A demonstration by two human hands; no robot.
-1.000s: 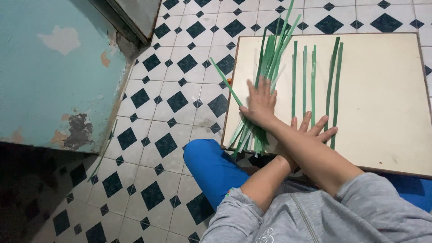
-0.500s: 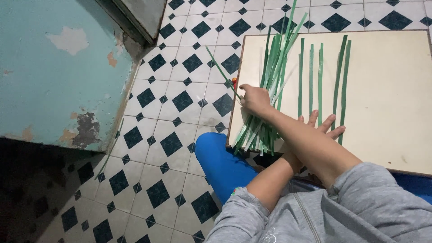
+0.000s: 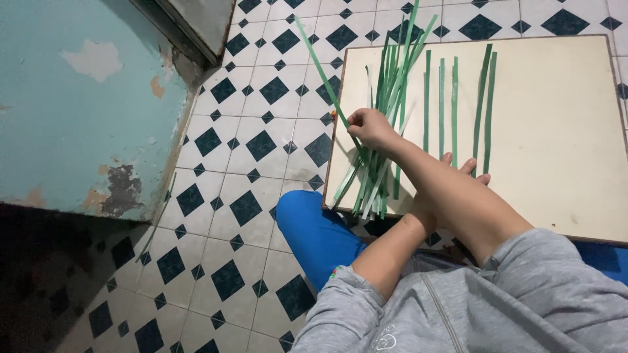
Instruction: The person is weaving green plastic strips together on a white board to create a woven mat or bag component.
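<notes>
step: picking one strip out of the loose pile | right hand pinches a long green strip at the pale board left edge | left hand flat, fingers spread, under crossed arm | next: needs clean separation from pile

packages: none in view
labels: none in view
signs: none in view
screens: none in view
</notes>
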